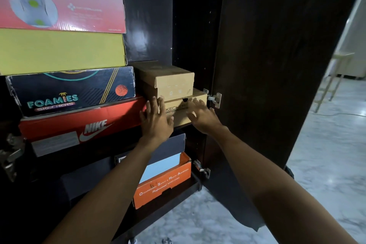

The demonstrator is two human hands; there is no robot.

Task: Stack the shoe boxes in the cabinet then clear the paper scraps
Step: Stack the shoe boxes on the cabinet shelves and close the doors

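On the middle shelf of the dark cabinet, at its right end, sits a plain brown Skechers box, printed in part "KECH… ERFOR…", with a smaller unmarked brown box stacked on it. Both hands lie with straight, spread fingers at the lower box's near face: the left hand over its left edge, the right hand over its right side, neither curled round anything. Contact looks like flat pressing, though that is a judgement. The cardboard should be light, stiff at the corners, yielding mid-panel and a little slick; taking it by both ends or pushing low on the face seems best, lest the upper box slide.

Left of it, a red Nike box carries a navy "Foamies Skechers" box, a yellow box and a pink box reading "never felt this good." Lower down, an orange box reads "Occupational Safety & Health Awareness." The cabinet door stands open at right.
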